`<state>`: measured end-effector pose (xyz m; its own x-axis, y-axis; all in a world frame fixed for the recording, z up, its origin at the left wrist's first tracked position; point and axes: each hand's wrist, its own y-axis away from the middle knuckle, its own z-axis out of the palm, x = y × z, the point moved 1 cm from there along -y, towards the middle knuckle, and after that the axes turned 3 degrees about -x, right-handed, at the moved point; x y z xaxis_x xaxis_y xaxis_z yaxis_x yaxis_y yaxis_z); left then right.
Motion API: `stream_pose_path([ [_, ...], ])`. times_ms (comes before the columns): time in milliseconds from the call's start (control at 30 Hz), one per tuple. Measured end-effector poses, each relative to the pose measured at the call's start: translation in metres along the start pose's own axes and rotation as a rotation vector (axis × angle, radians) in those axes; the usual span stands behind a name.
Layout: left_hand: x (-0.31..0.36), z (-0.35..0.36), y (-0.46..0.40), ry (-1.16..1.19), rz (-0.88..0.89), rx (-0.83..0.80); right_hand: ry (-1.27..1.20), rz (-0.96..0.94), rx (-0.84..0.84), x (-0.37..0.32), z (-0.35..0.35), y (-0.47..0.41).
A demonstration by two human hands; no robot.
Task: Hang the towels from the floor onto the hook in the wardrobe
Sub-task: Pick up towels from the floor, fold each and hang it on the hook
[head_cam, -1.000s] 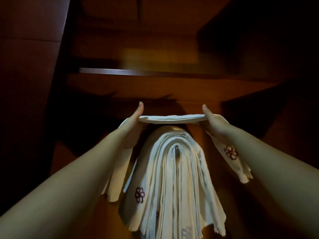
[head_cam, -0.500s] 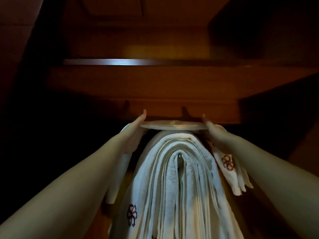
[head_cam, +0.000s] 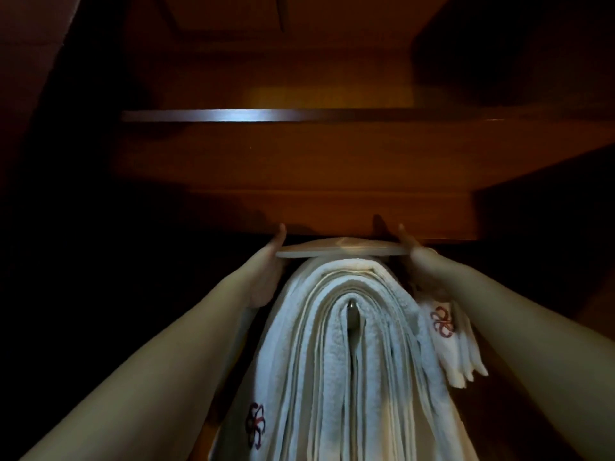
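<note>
A thick bunch of white towels [head_cam: 352,361] hangs draped over a metal hook [head_cam: 352,312] inside the dark wooden wardrobe; red flower emblems show on two of them. Just above the bunch I hold one more white towel [head_cam: 339,250] stretched flat. My left hand [head_cam: 266,271] grips its left end and my right hand [head_cam: 421,261] grips its right end. An emblem corner [head_cam: 446,331] of it hangs below my right hand. The towel is just under the wooden rail.
A wooden rail [head_cam: 332,211] runs across right above my hands, and a shelf edge [head_cam: 233,115] catches light higher up. Dark wardrobe walls close in on the left and right.
Both hands have carried the stretched towel forward and closer over the hanging bunch, up to the wooden rail. The view has moved nearer to the towels.
</note>
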<state>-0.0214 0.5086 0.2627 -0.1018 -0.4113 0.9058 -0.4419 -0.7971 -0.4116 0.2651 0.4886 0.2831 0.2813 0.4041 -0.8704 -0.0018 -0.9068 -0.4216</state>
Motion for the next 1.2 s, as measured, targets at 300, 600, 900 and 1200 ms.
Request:
stream_pose_path([
  [300,-0.002,-0.011,-0.005,0.077,0.037,0.108,0.012,0.009,-0.035,0.006,0.018,-0.01],
  [600,-0.022,0.003,-0.008,0.125,-0.058,0.068,0.03,0.047,-0.103,0.016,0.001,-0.018],
  [900,-0.026,-0.01,-0.004,0.141,-0.009,0.124,0.043,0.011,-0.108,0.027,0.012,-0.015],
  [1200,-0.062,-0.002,0.034,-0.015,0.096,0.202,0.137,-0.061,-0.141,0.065,0.008,0.034],
])
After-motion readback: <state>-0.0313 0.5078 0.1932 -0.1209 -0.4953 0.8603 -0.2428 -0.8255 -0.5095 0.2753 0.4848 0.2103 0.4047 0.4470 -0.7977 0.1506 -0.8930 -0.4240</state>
